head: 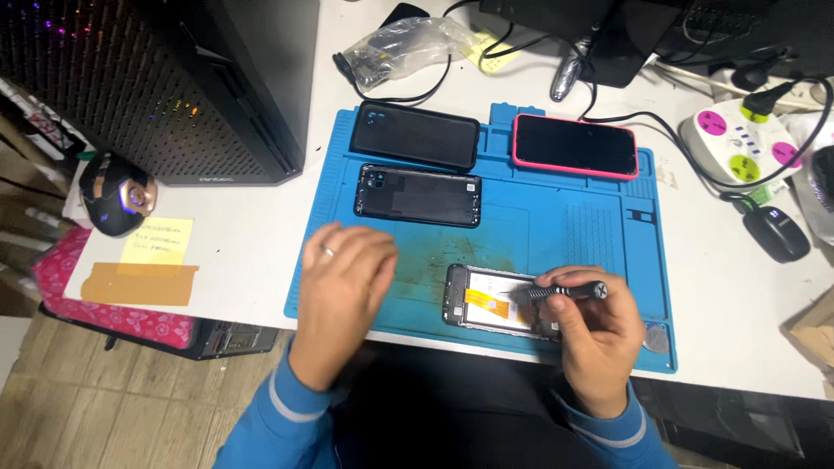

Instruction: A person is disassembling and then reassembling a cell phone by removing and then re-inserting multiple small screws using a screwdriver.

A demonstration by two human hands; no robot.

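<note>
Head view, looking down on a white desk [243,252] with a blue work mat [539,226] laid on it. An opened phone [486,300] lies near the front edge of the mat, its insides facing up and an orange ribbon strip visible across it. The right hand [595,334] rests over the right end of this phone, fingers closed around a small screwdriver [569,291] held nearly level, its dark ribbed handle pointing left over the phone. The left hand [343,282] lies just left of the phone, palm down on the mat, fingers loosely curled; it holds nothing that can be seen. A ring shows on one finger.

Further back on the mat lie a dark phone back cover [417,195], a phone in a black case [415,135] and a phone in a pink case [575,145], each apart from the others. A computer tower [200,87] stands at the left of the desk, a white power strip [749,139] at the right, and a yellow note [156,241] near the left edge.
</note>
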